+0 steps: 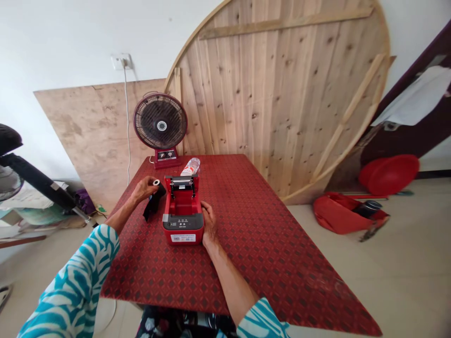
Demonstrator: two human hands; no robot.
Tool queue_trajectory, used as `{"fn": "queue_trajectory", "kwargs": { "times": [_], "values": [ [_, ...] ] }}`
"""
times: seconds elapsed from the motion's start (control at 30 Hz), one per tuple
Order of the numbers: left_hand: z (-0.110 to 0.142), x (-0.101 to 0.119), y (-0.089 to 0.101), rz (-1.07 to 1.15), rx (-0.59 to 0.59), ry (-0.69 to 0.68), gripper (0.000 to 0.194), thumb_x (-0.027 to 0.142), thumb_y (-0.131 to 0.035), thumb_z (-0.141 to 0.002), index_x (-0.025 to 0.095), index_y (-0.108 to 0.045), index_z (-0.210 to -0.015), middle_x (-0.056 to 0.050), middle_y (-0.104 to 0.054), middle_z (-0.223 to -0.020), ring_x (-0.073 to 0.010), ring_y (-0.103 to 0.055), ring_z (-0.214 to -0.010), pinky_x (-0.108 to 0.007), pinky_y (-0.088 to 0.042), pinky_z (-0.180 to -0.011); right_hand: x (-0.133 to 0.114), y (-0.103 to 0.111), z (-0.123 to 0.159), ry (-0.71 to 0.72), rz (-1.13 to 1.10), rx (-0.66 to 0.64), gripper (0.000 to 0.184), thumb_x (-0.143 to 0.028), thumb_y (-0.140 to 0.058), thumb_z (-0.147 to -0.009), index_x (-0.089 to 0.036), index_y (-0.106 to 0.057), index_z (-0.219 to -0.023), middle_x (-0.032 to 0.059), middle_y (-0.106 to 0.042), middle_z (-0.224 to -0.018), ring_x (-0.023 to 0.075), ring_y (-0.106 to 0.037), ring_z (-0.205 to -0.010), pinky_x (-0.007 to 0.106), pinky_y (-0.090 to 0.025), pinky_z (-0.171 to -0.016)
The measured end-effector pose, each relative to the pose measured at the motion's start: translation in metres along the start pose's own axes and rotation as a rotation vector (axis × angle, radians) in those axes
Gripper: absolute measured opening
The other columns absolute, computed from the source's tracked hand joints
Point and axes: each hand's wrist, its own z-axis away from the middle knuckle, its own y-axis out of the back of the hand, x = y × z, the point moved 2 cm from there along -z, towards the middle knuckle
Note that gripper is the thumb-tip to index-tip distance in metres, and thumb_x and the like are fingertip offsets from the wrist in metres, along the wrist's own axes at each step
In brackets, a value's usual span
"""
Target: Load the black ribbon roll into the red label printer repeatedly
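Head view, looking down along both forearms in teal-and-white sleeves: left hand raised just off the surface, grip pinched around a small paper roll with a pale core end showing, a strip of black material hanging below the fingers. Immediately to the right of that grip, a small red printer standing on the surface with its lid tipped up and back, paper bay exposed and seemingly without a roll, though too small to be sure. On the far side of the printer, right hand laid flat against the printer's side wall, fingers curled loosely along the casing, bracing rather than clamping anything. Beyond the left grip and past the printer's open lid, a clear plastic bottle lying on its side, and farther back a red table fan with its cord running up to a wall socket. Well to the right of the right grip, off the surface and down on the floor, a red basin and a red bag. Judging by this layout: lid already open, roll in hand, body steadied; roll not yet seated in the bay and lid not yet closed, so roughly midway.
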Motion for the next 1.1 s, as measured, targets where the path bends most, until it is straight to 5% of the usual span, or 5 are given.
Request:
{"fn": "queue_trajectory", "kwargs": {
  "times": [0.1,0.23,0.47,0.77,1.1],
  "values": [
    [0.018,0.010,0.025,0.288,0.045,-0.068,0.028,0.032,-0.060,-0.070,0.017,-0.060,-0.094,-0.003,-0.068,-0.083,-0.0175,-0.064,-0.075,-0.026,-0.051,-0.066,0.000,-0.002,0.000,-0.001,-0.015,0.001,0.036,-0.043,-0.057,-0.076,-0.024,-0.068,-0.104,0.0014,-0.073,-0.095,0.0213,-0.063,-0.096,0.032,-0.048,-0.079],
    [0.052,0.037,0.038,0.518,-0.147,-0.164,0.039,0.038,-0.070,-0.070,0.019,-0.060,-0.103,-0.002,-0.069,-0.083,-0.0165,-0.065,-0.069,-0.028,-0.053,-0.064,-0.001,-0.004,-0.001,-0.007,-0.037,0.000,0.035,-0.042,-0.057,-0.076,-0.023,-0.068,-0.104,0.0014,-0.073,-0.094,0.0205,-0.063,-0.092,0.032,-0.048,-0.077],
    [0.079,0.097,-0.011,-0.056,-0.284,-0.501,0.030,0.030,-0.069,-0.078,0.020,-0.067,-0.106,-0.005,-0.071,-0.101,-0.0199,-0.067,-0.093,-0.032,-0.052,-0.086,-0.008,-0.007,0.001,-0.009,-0.015,-0.003,0.033,-0.042,-0.055,-0.077,-0.024,-0.068,-0.102,0.0016,-0.071,-0.102,0.0206,-0.062,-0.096,0.033,-0.047,-0.083],
    [0.069,0.121,-0.046,-0.750,-0.390,-0.419,0.032,0.021,-0.066,-0.079,0.024,-0.063,-0.112,-0.006,-0.069,-0.116,-0.0263,-0.065,-0.107,-0.033,-0.051,-0.085,-0.002,-0.007,-0.002,0.037,-0.010,-0.008,0.033,-0.039,-0.054,-0.078,-0.025,-0.068,-0.104,0.0013,-0.071,-0.104,0.0213,-0.060,-0.103,0.034,-0.046,-0.089],
    [0.045,0.113,-0.062,-0.717,-0.641,-0.445,0.021,0.022,-0.067,-0.079,0.020,-0.070,-0.100,-0.005,-0.074,-0.101,-0.0220,-0.068,-0.098,-0.025,-0.051,-0.081,-0.008,-0.007,0.000,0.023,0.029,-0.004,0.035,-0.040,-0.051,-0.078,-0.024,-0.066,-0.105,0.0032,-0.069,-0.107,0.0223,-0.058,-0.108,0.037,-0.043,-0.095]
  ]
}}
